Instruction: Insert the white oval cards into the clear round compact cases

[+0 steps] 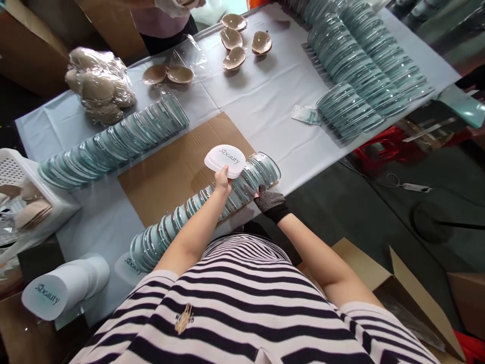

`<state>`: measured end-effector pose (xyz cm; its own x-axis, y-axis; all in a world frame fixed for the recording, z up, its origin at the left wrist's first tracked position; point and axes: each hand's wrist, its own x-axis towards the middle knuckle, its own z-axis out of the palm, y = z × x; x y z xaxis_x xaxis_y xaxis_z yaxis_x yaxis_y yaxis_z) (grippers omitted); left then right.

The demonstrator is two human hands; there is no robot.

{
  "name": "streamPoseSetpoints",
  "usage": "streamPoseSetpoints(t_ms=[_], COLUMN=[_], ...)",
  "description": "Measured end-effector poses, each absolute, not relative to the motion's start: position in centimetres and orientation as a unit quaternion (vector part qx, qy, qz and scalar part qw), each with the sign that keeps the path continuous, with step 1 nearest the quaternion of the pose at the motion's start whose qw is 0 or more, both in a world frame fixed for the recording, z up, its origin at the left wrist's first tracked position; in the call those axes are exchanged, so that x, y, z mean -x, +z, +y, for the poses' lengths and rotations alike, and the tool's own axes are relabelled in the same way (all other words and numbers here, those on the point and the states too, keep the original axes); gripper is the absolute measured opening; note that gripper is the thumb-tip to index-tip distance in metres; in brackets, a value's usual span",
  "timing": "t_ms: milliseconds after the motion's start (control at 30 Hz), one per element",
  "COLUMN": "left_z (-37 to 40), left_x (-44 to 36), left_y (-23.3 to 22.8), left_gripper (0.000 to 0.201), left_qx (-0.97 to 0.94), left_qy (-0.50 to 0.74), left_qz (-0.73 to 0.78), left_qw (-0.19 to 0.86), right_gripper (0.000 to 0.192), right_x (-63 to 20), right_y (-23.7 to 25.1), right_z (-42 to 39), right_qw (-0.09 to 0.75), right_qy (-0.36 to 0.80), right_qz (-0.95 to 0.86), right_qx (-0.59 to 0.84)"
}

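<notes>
Head view is showing me the left hand pinching a white shell-shaped card printed "beauty" by its lower edge, fingers closed on it and lifting it just above the near row of clear teal-rimmed cases. I am judging that the card is being held upright so it can slide between two cases. The right hand, in a dark mesh glove, is pressing curled fingers against the same row near its far end, seemingly steadying or parting the cases; I cannot tell whether it is gripping one. The row is lying overlapped along a flattened cardboard sheet on the white-covered table, likely to keep it from sliding. A stack of the same cards is waiting at lower left within reach, a second row of cases is lying beyond, and beige cups are sitting further off near another person.
</notes>
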<state>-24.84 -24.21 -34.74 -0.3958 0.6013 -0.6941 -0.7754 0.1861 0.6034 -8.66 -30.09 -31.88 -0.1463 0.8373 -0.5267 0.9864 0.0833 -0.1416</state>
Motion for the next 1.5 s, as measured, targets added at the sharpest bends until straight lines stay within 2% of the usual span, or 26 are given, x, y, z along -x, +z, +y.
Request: streamPoseSetpoints(t_ms=[167,333,600,867,1167,1333,1500], left_z=[-24.5,-24.6,-24.6,-24.8,-24.6,-24.8,-24.6], left_x=[24.9,25.0,24.9,25.0,25.0,25.1,24.8], left_y=[-35.0,-35.2,-35.2,-35.2,-35.2,-35.4,-35.4], left_gripper=[0.031,0.030,0.033,0.036,0.031,0.035,0.030], left_qx=[0.075,0.070,0.073,0.087,0.066,0.064,0.061], left_qy=[0.641,0.640,0.647,0.643,0.637,0.640,0.644], left_qz=[0.538,0.537,0.531,0.532,0.539,0.535,0.548], left_qw=[0.543,0.545,0.543,0.544,0.547,0.548,0.530], right_gripper=[0.029,0.033,0.038,0.044,0.041,0.027,0.027], right_x=[7.8,8.0,9.5,9.2,9.4,9.7,9.7], right_y=[-32.4,-33.8,-34.9,-35.6,-35.4,-35.4,-35.4], right_z=[-30.7,-29.8,-30.0,-30.9,-29.3,-30.0,-30.2], right_qw=[0.163,0.145,0.102,0.135,0.103,0.085,0.000], right_qy=[-0.243,-0.225,-0.268,-0.273,-0.278,-0.384,-0.545], right_qz=[0.747,0.749,0.739,0.721,0.743,0.662,0.597], right_qx=[-0.597,-0.606,-0.609,-0.622,-0.600,-0.638,-0.589])
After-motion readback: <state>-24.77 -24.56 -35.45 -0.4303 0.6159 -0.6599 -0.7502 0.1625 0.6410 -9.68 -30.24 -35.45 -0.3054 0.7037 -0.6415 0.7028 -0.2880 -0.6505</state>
